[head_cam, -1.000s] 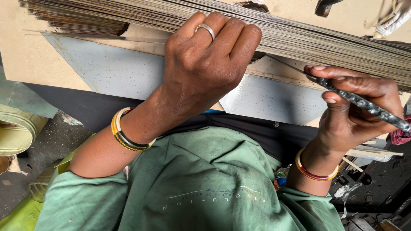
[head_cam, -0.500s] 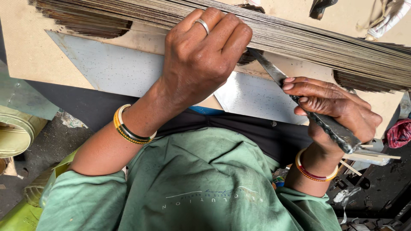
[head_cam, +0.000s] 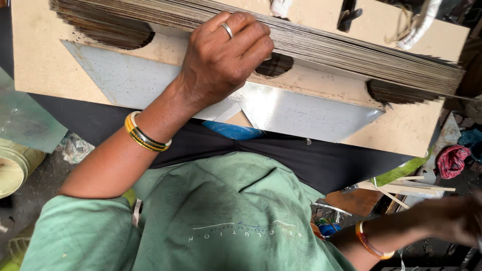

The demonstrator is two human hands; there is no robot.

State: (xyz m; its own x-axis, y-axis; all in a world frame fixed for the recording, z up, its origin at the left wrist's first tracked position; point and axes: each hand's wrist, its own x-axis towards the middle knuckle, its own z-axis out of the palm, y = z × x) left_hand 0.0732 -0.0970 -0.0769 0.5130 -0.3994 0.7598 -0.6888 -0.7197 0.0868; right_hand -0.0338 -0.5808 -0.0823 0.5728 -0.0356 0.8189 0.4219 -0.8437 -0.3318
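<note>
**Left hand clamps the sheet stack; right hand off to the side, blurred**

Left hand [head_cam: 223,60]: grip pressed together over the top edge of the stack of thin sheets [head_cam: 321,47], fingers curled over the far side, knuckles toward the camera. Silver ring [head_cam: 227,30] on one finger, yellow and dark bangles [head_cam: 145,136] at the wrist.

Stack lies lengthwise across the board [head_cam: 40,65], running from upper left to the right edge, sheet edges fanned slightly. It sits over three dark round cut-outs in the board; the hand is between the left and middle ones. Just below the stack, a shiny metal plate [head_cam: 306,113] with angled ends lies flat on the board.

Right hand [head_cam: 454,221]: low at the right edge, well apart from the stack, motion-blurred. Can't tell whether the grip is spread or holding anything. Orange bangle [head_cam: 369,243] at that wrist.

Around: green shirt [head_cam: 221,216] fills the bottom centre, dark cloth [head_cam: 301,160] across the lap under the board's near edge. Pale sticks [head_cam: 401,188] lie right of the lap, a red rag [head_cam: 452,160] beyond them, probably on the floor.
</note>
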